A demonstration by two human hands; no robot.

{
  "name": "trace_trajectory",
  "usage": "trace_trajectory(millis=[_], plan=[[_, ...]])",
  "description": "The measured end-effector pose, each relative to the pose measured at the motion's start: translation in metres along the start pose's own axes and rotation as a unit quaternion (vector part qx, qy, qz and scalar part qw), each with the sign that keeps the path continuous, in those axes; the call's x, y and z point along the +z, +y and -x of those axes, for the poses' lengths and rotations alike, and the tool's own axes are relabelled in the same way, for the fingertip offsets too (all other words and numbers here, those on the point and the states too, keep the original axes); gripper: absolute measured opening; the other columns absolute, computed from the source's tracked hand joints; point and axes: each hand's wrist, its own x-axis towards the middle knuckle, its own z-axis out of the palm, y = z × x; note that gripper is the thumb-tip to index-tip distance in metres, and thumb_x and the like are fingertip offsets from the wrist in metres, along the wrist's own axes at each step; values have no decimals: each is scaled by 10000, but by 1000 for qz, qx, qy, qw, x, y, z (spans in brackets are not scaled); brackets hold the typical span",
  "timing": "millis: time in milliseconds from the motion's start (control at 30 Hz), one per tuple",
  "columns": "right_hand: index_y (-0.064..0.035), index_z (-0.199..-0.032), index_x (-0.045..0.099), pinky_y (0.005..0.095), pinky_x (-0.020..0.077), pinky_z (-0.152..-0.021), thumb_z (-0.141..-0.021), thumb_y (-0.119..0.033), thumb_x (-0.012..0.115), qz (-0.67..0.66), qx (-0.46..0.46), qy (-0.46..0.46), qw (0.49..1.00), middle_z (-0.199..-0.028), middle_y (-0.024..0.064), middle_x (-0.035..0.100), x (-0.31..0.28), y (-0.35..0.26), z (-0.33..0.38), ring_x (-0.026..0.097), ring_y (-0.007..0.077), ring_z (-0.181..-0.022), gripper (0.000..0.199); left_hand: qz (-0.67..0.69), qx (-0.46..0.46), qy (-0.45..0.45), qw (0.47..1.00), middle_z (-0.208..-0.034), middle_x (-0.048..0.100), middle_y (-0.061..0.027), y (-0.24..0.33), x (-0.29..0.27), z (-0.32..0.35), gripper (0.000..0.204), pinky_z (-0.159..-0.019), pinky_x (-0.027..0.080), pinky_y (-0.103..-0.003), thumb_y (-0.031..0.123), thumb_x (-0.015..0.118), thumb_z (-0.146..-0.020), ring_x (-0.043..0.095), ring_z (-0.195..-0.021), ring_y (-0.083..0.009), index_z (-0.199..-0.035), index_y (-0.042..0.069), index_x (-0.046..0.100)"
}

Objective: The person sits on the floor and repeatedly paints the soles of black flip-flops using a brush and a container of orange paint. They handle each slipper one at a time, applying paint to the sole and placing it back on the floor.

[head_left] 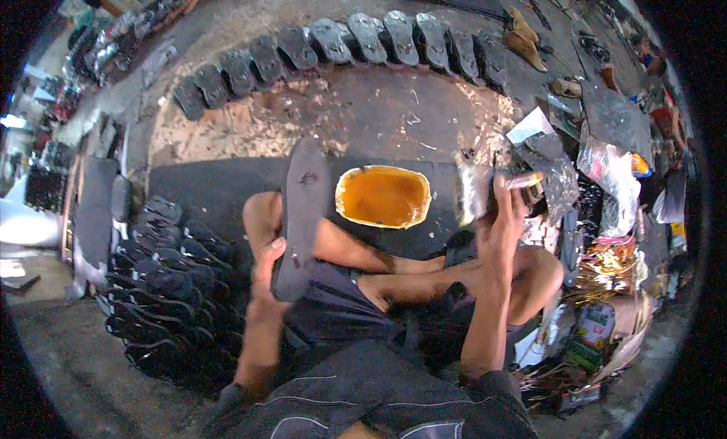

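My left hand (270,261) is closed around the heel end of a dark grey sandal sole (301,212). The sole stands up lengthwise over my left knee, with small holes showing near its far end and lower down. In front of my crossed legs sits a pale-rimmed tub (343,210) of amber, glue-like liquid (385,196). My right hand (503,215) is raised above my right knee, to the right of the tub. Its fingers look bent together and are blurred. A pale, stick-like thing (525,181) shows at the fingertips; its kind is unclear.
Dark soles (329,41) stand in a curved row along the far edge of the worn board (363,106). A heap of black sandals (174,280) lies to my left. Clear plastic bags (606,178), scraps and a bundle of thin strips (602,272) crowd the right side.
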Motion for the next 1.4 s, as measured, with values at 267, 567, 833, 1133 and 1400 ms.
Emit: trace_trajectory(millis=[267, 567, 833, 1133, 1400], plan=[[-104, -818, 644, 427, 443, -662, -721, -275, 929, 277, -469, -224, 809, -768, 92, 610, 85, 0, 10, 587, 303, -716, 346, 70, -104, -199, 972, -1203, 707, -204, -60, 37, -8, 624, -974, 577, -481, 437, 534, -963, 704, -1089, -320, -1327, -67, 587], [-40, -972, 742, 354, 581, -718, -799, -134, 891, 336, -322, -161, 870, -891, 121, 770, 44, -16, 16, 736, 223, -765, 247, 9, -44, -166, 985, -1294, 651, -205, -51, 42, -2, 732, -927, 549, -497, 531, 572, -900, 663, -1077, -339, -1383, -18, 553], [-25, -889, 738, 346, 579, -645, -811, -213, 907, 255, -391, -27, 884, -846, 123, 781, 39, -42, -35, 734, 170, -717, 265, 77, -139, -269, 950, -1385, 598, -201, -48, 46, -13, 667, -1035, 530, -517, 399, 540, -988, 638, -1201, -342, -1520, 13, 422], [-89, -992, 786, 331, 559, -682, -861, -196, 829, 346, -330, -294, 828, -919, 96, 768, 27, 9, 92, 718, 192, -761, 175, -70, 78, -256, 961, -1396, 602, -105, -50, 100, -37, 569, -1014, 563, -380, 323, 491, -1095, 641, -1198, -242, -1576, 42, 376], [-17, -920, 761, 350, 563, -660, -817, -194, 879, 184, -309, -216, 908, -857, 99, 756, 37, 31, 109, 722, 178, -791, 236, 179, 31, -164, 970, -1323, 667, -150, -53, 116, -38, 506, -932, 607, -449, 316, 488, -1053, 701, -1086, -286, -1507, 92, 494]])
